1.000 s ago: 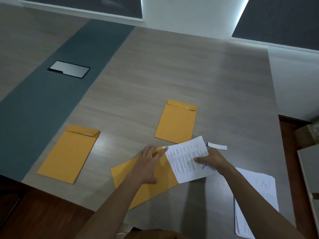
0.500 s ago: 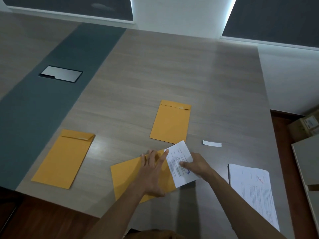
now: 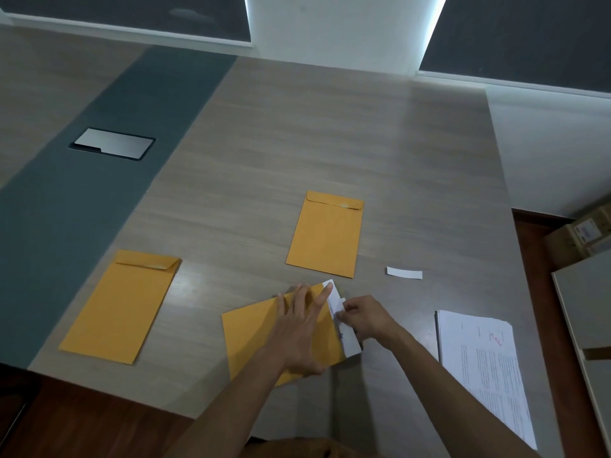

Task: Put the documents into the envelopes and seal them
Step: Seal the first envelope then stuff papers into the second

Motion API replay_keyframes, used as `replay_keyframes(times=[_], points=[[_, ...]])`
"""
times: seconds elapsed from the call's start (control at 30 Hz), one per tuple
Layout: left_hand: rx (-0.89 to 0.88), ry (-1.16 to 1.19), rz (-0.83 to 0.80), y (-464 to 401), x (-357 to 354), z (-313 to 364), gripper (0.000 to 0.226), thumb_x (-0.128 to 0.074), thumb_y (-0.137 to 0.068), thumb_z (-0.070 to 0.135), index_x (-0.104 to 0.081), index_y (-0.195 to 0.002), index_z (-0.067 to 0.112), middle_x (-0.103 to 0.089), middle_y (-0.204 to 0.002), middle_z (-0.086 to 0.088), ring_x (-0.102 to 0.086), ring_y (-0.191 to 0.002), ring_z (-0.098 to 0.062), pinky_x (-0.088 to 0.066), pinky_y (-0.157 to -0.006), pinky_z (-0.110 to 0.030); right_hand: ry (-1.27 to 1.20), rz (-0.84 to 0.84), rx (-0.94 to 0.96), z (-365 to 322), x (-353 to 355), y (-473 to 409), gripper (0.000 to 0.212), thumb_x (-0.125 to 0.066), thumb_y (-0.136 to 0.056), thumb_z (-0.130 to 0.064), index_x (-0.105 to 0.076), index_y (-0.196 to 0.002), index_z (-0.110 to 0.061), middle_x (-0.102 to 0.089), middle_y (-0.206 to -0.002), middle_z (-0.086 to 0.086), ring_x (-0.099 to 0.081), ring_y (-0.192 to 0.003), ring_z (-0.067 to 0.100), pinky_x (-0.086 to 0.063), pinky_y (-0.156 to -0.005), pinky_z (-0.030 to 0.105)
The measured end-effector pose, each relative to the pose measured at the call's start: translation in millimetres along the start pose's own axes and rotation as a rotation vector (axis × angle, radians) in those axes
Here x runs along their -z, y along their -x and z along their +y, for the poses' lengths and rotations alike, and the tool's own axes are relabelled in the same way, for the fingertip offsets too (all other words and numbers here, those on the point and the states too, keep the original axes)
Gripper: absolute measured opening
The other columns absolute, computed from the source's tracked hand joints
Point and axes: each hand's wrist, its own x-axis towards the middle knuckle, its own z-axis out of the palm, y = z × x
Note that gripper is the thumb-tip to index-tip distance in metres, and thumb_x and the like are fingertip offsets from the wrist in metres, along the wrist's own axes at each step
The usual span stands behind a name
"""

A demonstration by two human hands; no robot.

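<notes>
Nearly flush: document [image 3: 351,346] edge, envelope [image 3: 254,335] mouth.

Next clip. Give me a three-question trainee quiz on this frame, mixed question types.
1. True or false: the sheet is fully inside the near envelope.
2. How many envelopes lie on the table?
3. Which hand pushes the sheet: A left, B right?

Key
1. False; a strip of it shows at the mouth.
2. Three: near, left envelope, far envelope.
3. B; the left hand presses flat on the near envelope.
</notes>
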Motion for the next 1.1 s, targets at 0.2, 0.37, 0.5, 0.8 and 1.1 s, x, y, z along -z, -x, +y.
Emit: replay_keyframes(times=[0.2,0.37,0.5,0.8,1.1], points=[[-0.014,0.007,0.007,3.0,0.3,0.3,0.15,-0.081,-0.051,0.065,0.035,-0.142,0.038,-0.003,-0.158,-0.011,0.003,-0.147,-0.034,-0.007,-0.114,-0.064,-0.071,-0.058,-0.038,-2.0,8.9,6.5,0.016,-0.062,-0.091,-0.007,-0.07,-0.104,-0.001,-0.071,-0.087,0.02,-0.072,-0.067,0.029,-0.061,-0.057,0.034],[-0.021,0.03,0.025,3.7,2.6,3.7,0.149,-0.082,-0.049,0.061,0.03,-0.144,0.039,-0.005,-0.156,-0.01,0.001,-0.147,-0.032,-0.008,-0.114,-0.064,-0.062,-0.098,-0.044,-7.8,-4.4,3.9,0.02,-0.059,-0.093,-0.005,-0.068,-0.111,-0.003,-0.072,-0.088,0.021,-0.072,-0.069,0.03,-0.062,-0.062,0.037],[-0.023,0.004,0.036,3.0,2.8,4.5,0.15,-0.082,-0.047,0.061,0.029,-0.145,0.037,-0.008,-0.155,-0.011,-0.002,-0.146,-0.032,-0.009,-0.114,-0.063,-0.013,-0.109,-0.036,-8.6,-9.5,3.5,0.024,-0.053,-0.094,-0.002,-0.068,-0.113,-0.006,-0.072,-0.091,0.015,-0.071,-0.062,0.023,-0.061,-0.06,0.032],[-0.006,-0.035,0.008,-5.8,-8.6,-3.1,0.136,-0.075,-0.048,0.071,0.007,-0.15,0.035,-0.004,-0.157,-0.011,0.001,-0.146,-0.032,-0.008,-0.116,-0.06,-0.069,0.036,0.033,1.0,-3.6,2.1,0.01,-0.066,-0.09,-0.01,-0.072,-0.097,-0.007,-0.072,-0.08,0.012,-0.072,-0.063,0.024,-0.062,-0.06,0.037],[0.047,-0.15,0.023,-26.6,-12.0,-1.2,0.094,-0.066,-0.066,0.073,-0.031,-0.142,0.029,-0.019,-0.156,0.004,-0.019,-0.141,-0.022,-0.028,-0.107,-0.048,0.373,0.245,0.339,28.9,-5.1,-8.7,0.044,-0.066,-0.087,-0.016,-0.055,-0.128,-0.026,-0.052,-0.104,0.0,-0.057,-0.091,0.016,-0.05,-0.082,0.028]])
